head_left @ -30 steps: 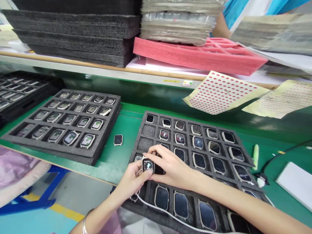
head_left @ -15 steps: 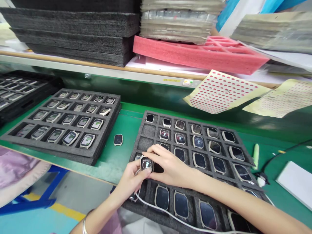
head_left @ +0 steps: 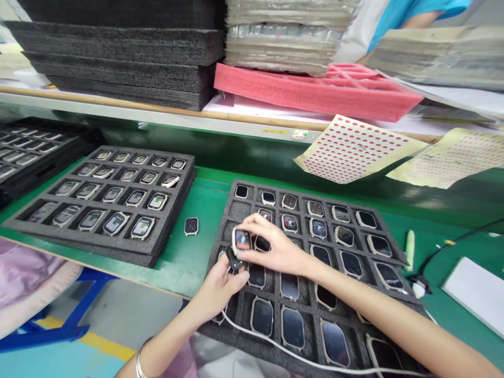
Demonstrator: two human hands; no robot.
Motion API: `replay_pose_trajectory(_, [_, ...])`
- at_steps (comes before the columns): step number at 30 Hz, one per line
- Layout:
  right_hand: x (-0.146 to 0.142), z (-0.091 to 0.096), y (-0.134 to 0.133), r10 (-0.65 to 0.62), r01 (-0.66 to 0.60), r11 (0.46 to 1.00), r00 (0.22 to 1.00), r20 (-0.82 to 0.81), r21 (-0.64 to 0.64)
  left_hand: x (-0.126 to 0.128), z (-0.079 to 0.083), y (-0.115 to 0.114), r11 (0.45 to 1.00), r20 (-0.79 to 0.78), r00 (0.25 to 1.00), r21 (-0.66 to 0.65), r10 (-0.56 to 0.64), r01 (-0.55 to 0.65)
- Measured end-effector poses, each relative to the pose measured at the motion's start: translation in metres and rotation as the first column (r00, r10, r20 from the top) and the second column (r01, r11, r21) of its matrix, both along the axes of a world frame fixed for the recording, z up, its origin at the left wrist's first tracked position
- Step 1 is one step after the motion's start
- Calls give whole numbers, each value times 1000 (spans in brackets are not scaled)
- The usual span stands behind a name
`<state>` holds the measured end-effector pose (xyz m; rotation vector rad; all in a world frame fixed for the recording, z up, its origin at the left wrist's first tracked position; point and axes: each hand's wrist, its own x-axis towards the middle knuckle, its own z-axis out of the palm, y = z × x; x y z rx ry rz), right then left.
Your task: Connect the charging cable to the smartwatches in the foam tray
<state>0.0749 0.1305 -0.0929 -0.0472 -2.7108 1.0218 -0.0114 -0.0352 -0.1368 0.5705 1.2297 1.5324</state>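
Note:
My right hand [head_left: 275, 247] pinches a smartwatch body [head_left: 241, 240] with a lit screen, lifted above the left columns of the near black foam tray [head_left: 388, 237]. Just below it, my left hand [head_left: 220, 286] grips a small black charging puck [head_left: 235, 261] on a white cable [head_left: 275, 350] that trails along the tray's front edge. The watch and the puck are apart. The tray holds several watch bodies, some with lit screens, most dark. A few pockets at its far left stand empty.
A second foam tray [head_left: 173, 231] of several watches sits to the left, with a loose watch [head_left: 191, 226] on the green mat between the trays. A shelf behind carries stacked black foam [head_left: 126, 47], a pink foam tray [head_left: 315, 89] and dotted sticker sheets [head_left: 354, 149]. A person in blue [head_left: 413, 13] stands beyond.
My right hand has lifted the watch up and away from the puck, which stays in my left hand. The watch's screen now shows reddish.

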Motion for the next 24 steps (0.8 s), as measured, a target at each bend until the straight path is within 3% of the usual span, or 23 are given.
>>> replay_pose_trajectory(3, [-13,-12,16,-97,89,977,995,33,194,0,-4,1,999,-26,998,-13,-51,50])
replay_pose_trajectory(6, [-18,-19,20,-109,75,941,990,84,331,0,-7,1,997,-57,995,-25,-81,79])
replay_pose_trajectory(9, [-10,-9,18,-75,21,909,991,114,417,-1,-11,1,997,-73,994,-26,-80,78])
replay_pose_trajectory(13, [11,9,14,-130,-33,813,963,237,581,-2,-15,0,996,-72,994,-21,-86,85])
replay_pose_trajectory(18, [22,-3,8,-232,37,795,941,248,605,3,3,1,980,-101,975,-23,-199,198])
replay_pose_trajectory(21, [23,-8,14,-240,77,830,944,228,552,7,19,4,957,-118,949,-25,-291,291])
replay_pose_trajectory(24, [29,1,22,-262,156,877,948,181,455,9,20,10,960,-126,952,-43,-278,275])
